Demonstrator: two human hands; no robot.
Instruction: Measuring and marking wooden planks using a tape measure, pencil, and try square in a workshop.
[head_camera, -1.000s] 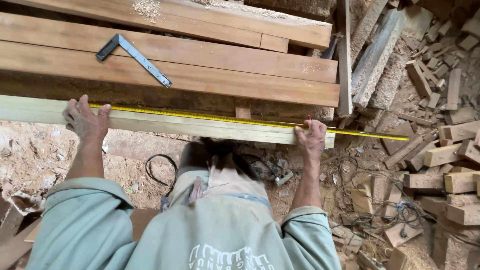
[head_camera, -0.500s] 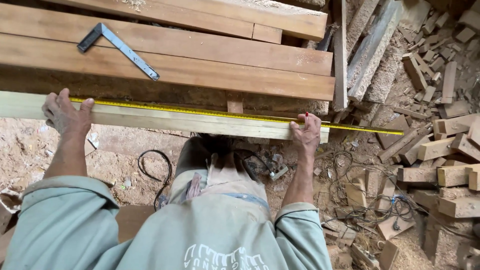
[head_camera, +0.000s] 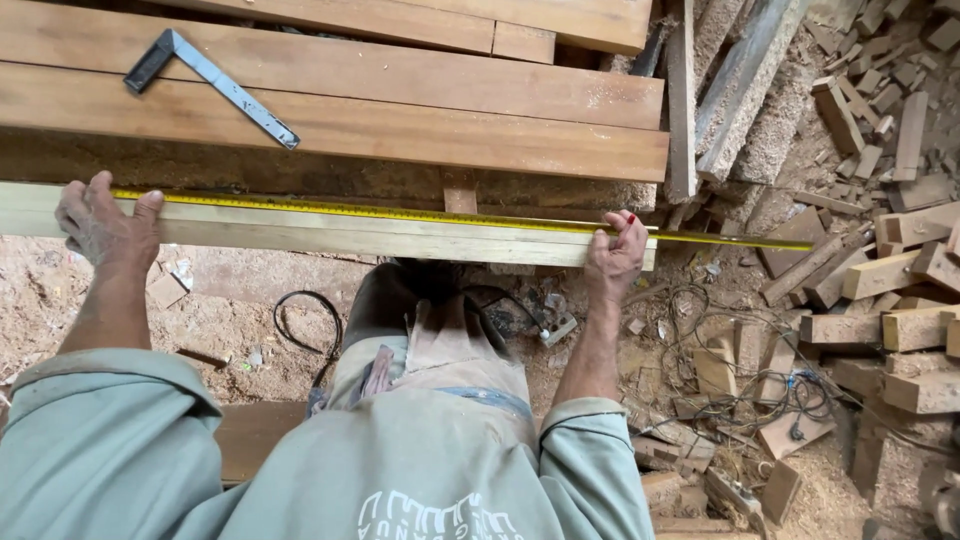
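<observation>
Yellow steel measuring tape lies stretched along the top face of a pale, long sawn timber plank, which rests at the near edge of the bench of stacked brown boards. The tape runs on past the plank's right end, over the rubble floor.

Left hand: fingers spread and curled over the plank's far edge, thumb pressing the tape's start flat.

Right hand: fingers pressed together near the plank's right end, pinching a small red-tipped marker at the tape. Whether its tip touches the wood cannot be told.

Step in hand, as judged: measuring the plank's length. The next move likely calls for holding the tape taut and straight while a mark is set at the reading.

A grey metal try square lies untouched on the boards behind. Wood offcuts and black cables lie to the right.
</observation>
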